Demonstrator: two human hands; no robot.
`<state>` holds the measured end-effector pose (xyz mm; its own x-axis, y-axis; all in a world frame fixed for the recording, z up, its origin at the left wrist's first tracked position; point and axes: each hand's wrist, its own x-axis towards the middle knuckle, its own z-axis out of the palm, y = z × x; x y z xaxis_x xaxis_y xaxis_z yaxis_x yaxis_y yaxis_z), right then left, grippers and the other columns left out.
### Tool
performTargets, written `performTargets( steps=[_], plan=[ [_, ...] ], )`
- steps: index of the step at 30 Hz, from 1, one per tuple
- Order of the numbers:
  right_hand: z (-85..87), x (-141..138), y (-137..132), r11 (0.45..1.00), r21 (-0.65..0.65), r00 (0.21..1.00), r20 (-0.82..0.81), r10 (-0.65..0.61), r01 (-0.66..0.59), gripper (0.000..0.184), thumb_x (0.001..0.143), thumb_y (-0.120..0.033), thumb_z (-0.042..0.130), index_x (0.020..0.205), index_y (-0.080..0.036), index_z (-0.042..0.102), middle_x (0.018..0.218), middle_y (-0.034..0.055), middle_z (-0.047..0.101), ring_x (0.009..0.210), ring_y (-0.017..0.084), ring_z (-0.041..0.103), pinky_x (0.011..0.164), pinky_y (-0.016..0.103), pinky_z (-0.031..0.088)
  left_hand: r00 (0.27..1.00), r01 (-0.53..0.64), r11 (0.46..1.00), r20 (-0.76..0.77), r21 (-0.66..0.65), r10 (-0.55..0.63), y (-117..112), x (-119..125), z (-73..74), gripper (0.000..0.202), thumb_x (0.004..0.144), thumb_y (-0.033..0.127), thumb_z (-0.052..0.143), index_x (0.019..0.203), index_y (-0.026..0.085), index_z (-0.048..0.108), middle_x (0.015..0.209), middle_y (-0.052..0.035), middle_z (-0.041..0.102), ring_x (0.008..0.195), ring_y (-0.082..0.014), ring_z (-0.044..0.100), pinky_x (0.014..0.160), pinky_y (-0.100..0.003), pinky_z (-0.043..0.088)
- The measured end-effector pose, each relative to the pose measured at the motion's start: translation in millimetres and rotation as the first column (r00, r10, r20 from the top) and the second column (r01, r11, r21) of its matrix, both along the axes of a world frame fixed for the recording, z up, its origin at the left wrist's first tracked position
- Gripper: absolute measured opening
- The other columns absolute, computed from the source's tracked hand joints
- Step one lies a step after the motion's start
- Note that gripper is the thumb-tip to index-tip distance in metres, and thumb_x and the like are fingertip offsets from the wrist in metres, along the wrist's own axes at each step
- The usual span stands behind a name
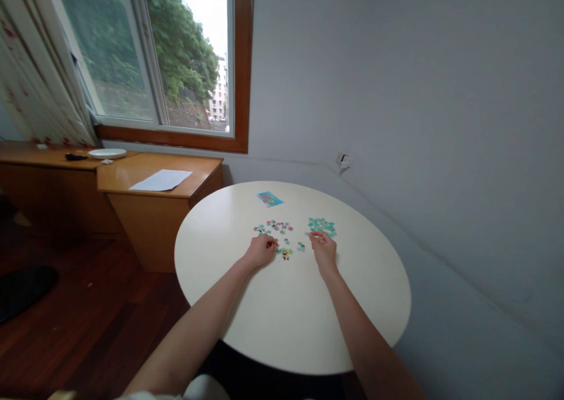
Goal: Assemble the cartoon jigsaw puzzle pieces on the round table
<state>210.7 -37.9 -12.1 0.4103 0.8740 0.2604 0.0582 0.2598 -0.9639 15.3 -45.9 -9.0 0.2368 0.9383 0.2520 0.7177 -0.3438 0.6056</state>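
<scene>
Round white bench, six o'clock nearest the wearer: mixed puzzle pieces are lying toward eleven, teal pieces toward one, a yellow cluster near centre; a picture card is resting beyond the mixed lot, nearer the rim. Left hand is showing curled fingers beside the cluster; right hand, bent fingers at the teal edge; grasp in either: cannot tell. White surface is reaching the rim at three, six and nine.

Two hands, one round table, one picture card, one plate, perhaps several dozen small puzzle pieces.
</scene>
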Motion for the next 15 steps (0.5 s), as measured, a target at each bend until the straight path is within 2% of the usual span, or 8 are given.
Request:
performTargets(
  steps=[15],
  plan=[
    [-2.2, -1.2, -1.6, 1.0, 0.002, 0.999, 0.033, -0.003, 0.003, 0.029, 0.057, -0.045, 0.063, 0.067, -0.018, 0.057, 0.037, -0.0101, 0.032, 0.039, 0.008, 0.028, 0.042, 0.023, 0.02, 1.0, -0.009, 1.0, 0.021, -0.005, 0.009, 5.7, -1.0, -7.4, 0.025, 0.076, 0.016, 0.047, 0.086, 0.016, 0.071, 0.092, -0.0043, 0.071, 0.079, -0.0148, 0.061, 0.073, -0.022, 0.043]
  ],
)
